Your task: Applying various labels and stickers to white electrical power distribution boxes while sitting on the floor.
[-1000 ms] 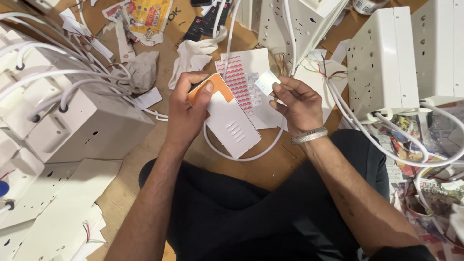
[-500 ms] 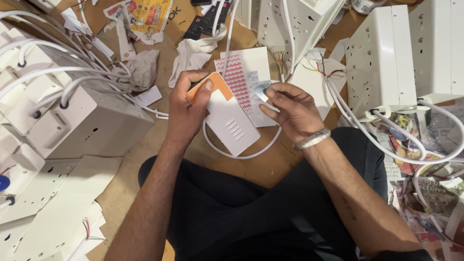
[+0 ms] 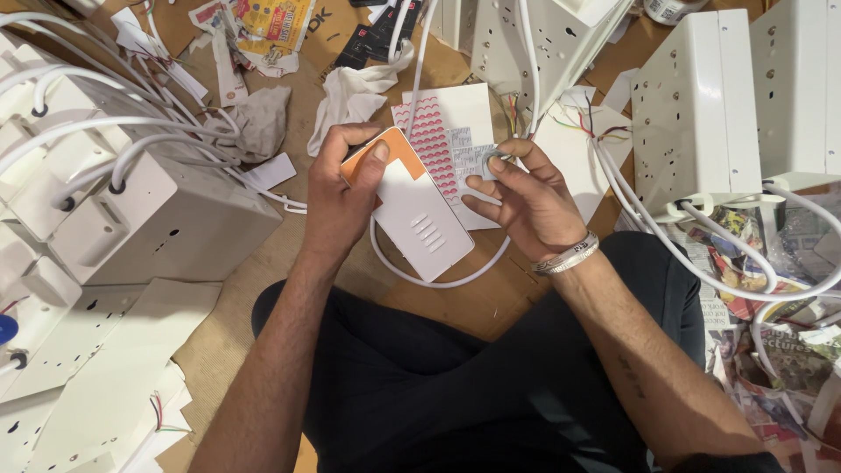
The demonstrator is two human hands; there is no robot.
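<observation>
My left hand grips a flat white rectangular unit with an orange end, thumb pressed on the orange part; slots show on its white face. My right hand, with a metal bangle on the wrist, pinches a small silvery sticker between thumb and fingers, just right of the unit. Under both hands lies a white sheet with rows of red stickers. A white cable loops below the unit.
White electrical boxes with cables stand at left and at upper right. A white cloth, crumpled paper and torn packaging lie on the brown cardboard floor. Newspaper lies at right. My crossed legs in black fill the foreground.
My right hand has moved left toward the unit and turned, now pinching the small sticker close beside it. The left hand keeps hold of the unit.
</observation>
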